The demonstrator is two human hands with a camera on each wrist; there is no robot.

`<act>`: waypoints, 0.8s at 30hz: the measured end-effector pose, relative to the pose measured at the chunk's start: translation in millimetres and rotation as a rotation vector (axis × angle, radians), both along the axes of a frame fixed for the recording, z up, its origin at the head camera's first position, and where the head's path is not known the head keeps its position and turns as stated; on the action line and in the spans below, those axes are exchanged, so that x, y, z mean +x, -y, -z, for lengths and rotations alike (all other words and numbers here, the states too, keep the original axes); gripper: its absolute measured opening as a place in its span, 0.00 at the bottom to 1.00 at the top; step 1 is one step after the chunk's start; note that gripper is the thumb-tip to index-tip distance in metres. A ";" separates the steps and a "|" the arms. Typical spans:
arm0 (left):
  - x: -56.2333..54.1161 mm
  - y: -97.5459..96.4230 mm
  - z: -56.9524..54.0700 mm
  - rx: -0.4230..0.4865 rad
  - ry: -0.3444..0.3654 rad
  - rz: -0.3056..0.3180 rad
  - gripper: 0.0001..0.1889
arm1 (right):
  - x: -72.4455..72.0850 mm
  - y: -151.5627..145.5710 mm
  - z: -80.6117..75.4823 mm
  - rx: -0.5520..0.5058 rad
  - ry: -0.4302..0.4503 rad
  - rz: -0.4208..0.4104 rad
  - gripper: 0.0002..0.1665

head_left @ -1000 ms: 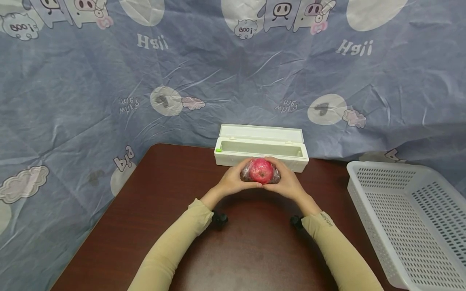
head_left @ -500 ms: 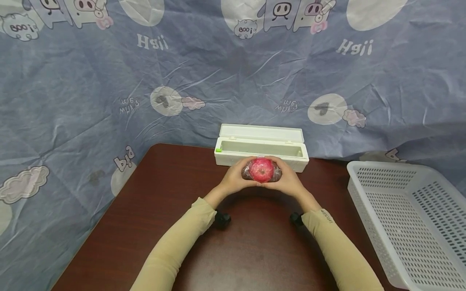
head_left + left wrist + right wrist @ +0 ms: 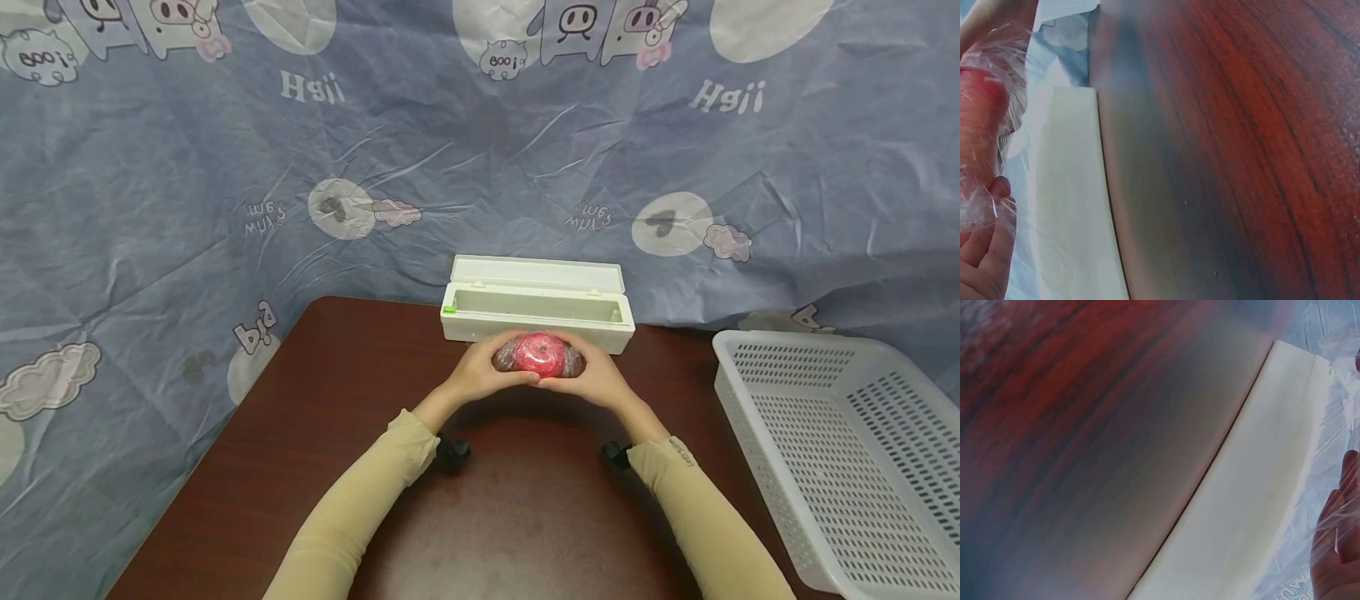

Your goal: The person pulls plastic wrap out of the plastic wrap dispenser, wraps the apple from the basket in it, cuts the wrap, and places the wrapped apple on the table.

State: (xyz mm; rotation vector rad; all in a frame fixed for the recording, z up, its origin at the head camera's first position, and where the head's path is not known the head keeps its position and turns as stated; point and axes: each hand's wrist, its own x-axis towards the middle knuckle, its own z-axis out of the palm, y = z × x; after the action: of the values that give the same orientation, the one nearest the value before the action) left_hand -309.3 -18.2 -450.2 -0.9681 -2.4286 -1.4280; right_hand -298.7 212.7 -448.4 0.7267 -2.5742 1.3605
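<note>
One film-wrapped red apple (image 3: 540, 356): between left grip (image 3: 478, 372), right grip (image 3: 600, 377).

Between the left hand (image 3: 478, 371) and right hand (image 3: 600, 377), the apple (image 3: 542, 356) is red under clear film (image 3: 506, 358). Beyond them, the box (image 3: 480, 327) is creamy white, its tab (image 3: 449, 309) bright green. Beneath, the table (image 3: 540, 517) is reddish brown with darker grain streaks. Behind the hands, the sleeves (image 3: 360, 492) are beige. Right of the right hand, the basket (image 3: 765, 467) is pale grey, patterned with slots. Farthest beyond the hands, the cloth (image 3: 480, 167) is grey-blue with white circles, pink clouds and cartoon pigs.
</note>
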 end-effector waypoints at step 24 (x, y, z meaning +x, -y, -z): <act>1.7 1.6 -1.8 -0.033 0.129 -0.047 0.28 | 25.1 9.5 -18.1 -0.012 -0.052 -0.031 0.51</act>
State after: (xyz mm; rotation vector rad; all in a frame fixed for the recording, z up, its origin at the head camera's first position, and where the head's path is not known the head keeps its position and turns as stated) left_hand -307.5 -19.9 -448.4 -0.8450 -2.5553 -1.4819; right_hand -273.7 203.1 -430.3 0.7932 -2.5225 1.3465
